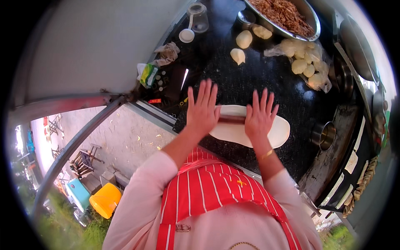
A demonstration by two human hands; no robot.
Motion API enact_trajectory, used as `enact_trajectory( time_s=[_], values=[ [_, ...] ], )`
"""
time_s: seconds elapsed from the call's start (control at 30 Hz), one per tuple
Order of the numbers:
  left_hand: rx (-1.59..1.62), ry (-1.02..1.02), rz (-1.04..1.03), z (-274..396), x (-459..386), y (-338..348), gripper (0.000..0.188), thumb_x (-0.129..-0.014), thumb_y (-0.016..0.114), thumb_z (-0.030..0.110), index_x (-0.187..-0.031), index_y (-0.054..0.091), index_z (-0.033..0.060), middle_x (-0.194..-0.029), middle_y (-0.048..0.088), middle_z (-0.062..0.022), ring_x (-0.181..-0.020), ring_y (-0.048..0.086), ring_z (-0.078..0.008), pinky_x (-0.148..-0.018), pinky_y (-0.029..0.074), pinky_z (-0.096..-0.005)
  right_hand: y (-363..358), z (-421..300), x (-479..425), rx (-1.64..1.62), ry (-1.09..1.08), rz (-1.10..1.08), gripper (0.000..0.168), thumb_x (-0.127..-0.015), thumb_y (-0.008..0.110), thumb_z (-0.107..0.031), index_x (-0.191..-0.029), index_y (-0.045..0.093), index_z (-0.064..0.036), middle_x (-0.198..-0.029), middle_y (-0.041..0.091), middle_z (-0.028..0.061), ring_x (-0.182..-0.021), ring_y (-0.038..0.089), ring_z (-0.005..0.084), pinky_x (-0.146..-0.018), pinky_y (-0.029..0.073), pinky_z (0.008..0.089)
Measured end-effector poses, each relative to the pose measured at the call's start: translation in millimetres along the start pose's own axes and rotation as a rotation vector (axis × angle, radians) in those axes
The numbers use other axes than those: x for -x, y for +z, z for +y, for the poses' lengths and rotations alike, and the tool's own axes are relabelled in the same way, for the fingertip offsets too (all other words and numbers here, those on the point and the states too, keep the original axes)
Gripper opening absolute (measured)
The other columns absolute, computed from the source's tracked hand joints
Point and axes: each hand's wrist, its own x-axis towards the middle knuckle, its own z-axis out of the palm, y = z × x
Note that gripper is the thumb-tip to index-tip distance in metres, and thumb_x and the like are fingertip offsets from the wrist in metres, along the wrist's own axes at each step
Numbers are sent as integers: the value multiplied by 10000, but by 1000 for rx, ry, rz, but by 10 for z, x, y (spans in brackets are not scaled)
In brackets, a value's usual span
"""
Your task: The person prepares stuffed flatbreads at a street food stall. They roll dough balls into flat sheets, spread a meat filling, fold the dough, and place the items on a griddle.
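Observation:
A long, flat oval of pale dough [229, 130] lies on the black worktop [259, 78] in front of me. Across it runs a brown wooden rolling pin [232, 119], visible only between my two hands. My left hand [203, 109] lies flat over the pin's left end, fingers stretched forward. Over its other end, my right hand [260, 117] rests palm down, fingers extended, and partly covers the dough. Neither hand wraps its fingers around the pin, whose ends are hidden under my palms. Farther back sit pale dough lumps [243, 39].
Brown filling heaps in a steel bowl [315, 29] at the back right, near a plastic bag of dough balls [300, 62]. A lidded plastic jar [198, 18], crumpled cloth [168, 53] and dark phone-like slab [177, 82] lie left. A steel cup [325, 136] stands right, beside a griddle [340, 184].

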Motion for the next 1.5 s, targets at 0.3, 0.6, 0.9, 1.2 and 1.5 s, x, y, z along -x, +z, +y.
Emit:
enact_trajectory(
  time_s=[0.3,0.6,0.9,1.2,1.5],
  values=[
    [22,45,62,-34,-183,60,638,-964,539,276,-1512,368,-1,-1616,305,-173,-1525,224,-333,-1194,123,-639,107,71,19,13,28,-5,563,-1006,504,-346,-1512,430,-110,-1634,290,155,-1526,219,342,-1202,143,592],
    [-27,58,61,-52,-344,136,646,-967,535,274,-1528,349,12,-1623,301,-159,-1521,239,-317,-1200,112,-636,165,70,26,33,95,-30,556,-1007,499,-359,-1511,435,-132,-1633,294,148,-1519,234,346,-1203,156,578],
    [-43,28,74,-27,-220,99,615,-958,507,224,-1518,367,13,-1612,314,-172,-1520,244,-319,-1196,127,-638,110,61,-73,-51,87,50,588,-1012,487,-375,-1510,414,-72,-1616,313,178,-1516,235,345,-1208,146,575],
    [-55,84,109,23,-53,122,596,-1025,450,354,-1507,398,6,-1620,307,-170,-1536,197,-314,-1218,110,-590,76,163,257,-34,65,-72,559,-1049,414,-361,-1525,402,-68,-1647,260,147,-1540,175,332,-1241,133,496],
    [86,248,-4,126,848,55,526,-997,545,271,-1451,463,19,-1548,416,-168,-1496,280,-346,-1225,158,-546,-58,58,1213,-89,72,-35,490,-1026,495,-307,-1452,478,-64,-1552,421,135,-1486,302,334,-1217,245,488]
  ],
)
